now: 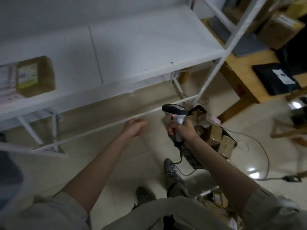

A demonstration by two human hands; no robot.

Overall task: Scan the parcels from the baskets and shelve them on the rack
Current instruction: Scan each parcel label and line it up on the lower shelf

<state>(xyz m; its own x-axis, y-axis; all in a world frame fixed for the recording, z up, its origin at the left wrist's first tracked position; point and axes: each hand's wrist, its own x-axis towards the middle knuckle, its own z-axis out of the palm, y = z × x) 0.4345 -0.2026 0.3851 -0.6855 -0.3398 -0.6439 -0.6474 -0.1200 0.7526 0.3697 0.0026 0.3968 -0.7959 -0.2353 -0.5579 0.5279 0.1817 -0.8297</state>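
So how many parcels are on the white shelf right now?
2: a brown box at the shelf's left end, and a pale parcel beside it, cut off by the frame edge.

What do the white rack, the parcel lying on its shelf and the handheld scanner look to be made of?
The white rack looks like painted metal: thin angled uprights and rails, matte finish. The brown box-shaped parcel on its shelf looks like cardboard: dull brown faces with a pale printed label. The black-and-grey handheld scanner, gripped in the right hand, looks like moulded plastic with a slight sheen. Blur leaves all three uncertain.
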